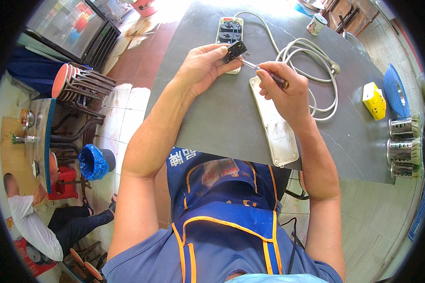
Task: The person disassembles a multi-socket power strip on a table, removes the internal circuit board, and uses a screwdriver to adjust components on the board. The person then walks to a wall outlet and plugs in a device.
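Observation:
My left hand [207,65] holds a black socket module [234,51] from a power strip between thumb and fingers, above the grey tabletop. In my right hand [287,88] is a screwdriver [275,78] with a dark, partly clear handle; its tip points at the module's lower edge, and contact cannot be told. Behind the module lies the power strip's opened housing half [239,67], with more black socket modules [231,32] and wires inside. The other white housing half [274,131] lies below my right hand. A coiled grey-white cable [334,95] with a plug [335,68] rests to the right.
On the table's right stand a yellow tissue pack [374,100], a blue plastic basket [396,90] and several perforated metal holders [405,150]. A printed cup [317,24] stands at the back. Stacked stools [67,81], a lined bin [94,162] and a seated person [39,219] are to the left.

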A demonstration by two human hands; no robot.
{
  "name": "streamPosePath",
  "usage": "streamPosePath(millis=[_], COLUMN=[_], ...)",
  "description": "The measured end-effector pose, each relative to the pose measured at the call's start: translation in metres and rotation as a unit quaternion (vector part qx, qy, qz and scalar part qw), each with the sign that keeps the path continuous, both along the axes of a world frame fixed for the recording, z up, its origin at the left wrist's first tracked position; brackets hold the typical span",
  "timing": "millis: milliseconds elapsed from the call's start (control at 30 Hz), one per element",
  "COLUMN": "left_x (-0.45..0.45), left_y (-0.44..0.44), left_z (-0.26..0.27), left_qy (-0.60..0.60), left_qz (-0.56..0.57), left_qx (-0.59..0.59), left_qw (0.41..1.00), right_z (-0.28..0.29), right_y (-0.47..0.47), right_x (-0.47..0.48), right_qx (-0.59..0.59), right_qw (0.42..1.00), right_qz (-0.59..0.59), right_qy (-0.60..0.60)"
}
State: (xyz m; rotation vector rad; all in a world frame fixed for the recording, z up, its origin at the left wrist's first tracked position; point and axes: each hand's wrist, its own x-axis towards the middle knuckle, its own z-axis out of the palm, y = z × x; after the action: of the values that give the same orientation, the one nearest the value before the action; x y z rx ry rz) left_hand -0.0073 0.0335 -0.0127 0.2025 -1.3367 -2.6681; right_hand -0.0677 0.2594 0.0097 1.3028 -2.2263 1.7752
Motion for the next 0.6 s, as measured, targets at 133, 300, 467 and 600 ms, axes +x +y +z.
streamPosePath(millis=[133, 300, 467, 600], left_x=[0.0005, 0.0004, 0.0004, 0.0005], left_y=[-0.0016, -0.001, -0.001, -0.0008], left_z=[-0.0001, 0.0009, 0.0003, 0.0008], left_qy=[0.002, 0.003, 0.006, 0.013], left_qz=[-0.007, -0.009, -0.006, -0.01], left_qx=[-0.01, -0.012, -0.013, -0.008], left_qw=[1.0, 1.0, 1.0, 1.0], right_z=[0.0, -0.0031, -0.003, -0.0023], right_y=[-0.0005, -0.0015, -0.0006, -0.0007], right_x=[0.0017, 0.0, -0.0004, -0.0002], right_qx=[0.005, 0.007, 0.01, 0.01], right_qw=[0.999, 0.997, 0.997, 0.997], right_qz=[0.004, -0.002, 0.002, 0.0], right_qy=[0.036, 0.072, 0.074, 0.077])
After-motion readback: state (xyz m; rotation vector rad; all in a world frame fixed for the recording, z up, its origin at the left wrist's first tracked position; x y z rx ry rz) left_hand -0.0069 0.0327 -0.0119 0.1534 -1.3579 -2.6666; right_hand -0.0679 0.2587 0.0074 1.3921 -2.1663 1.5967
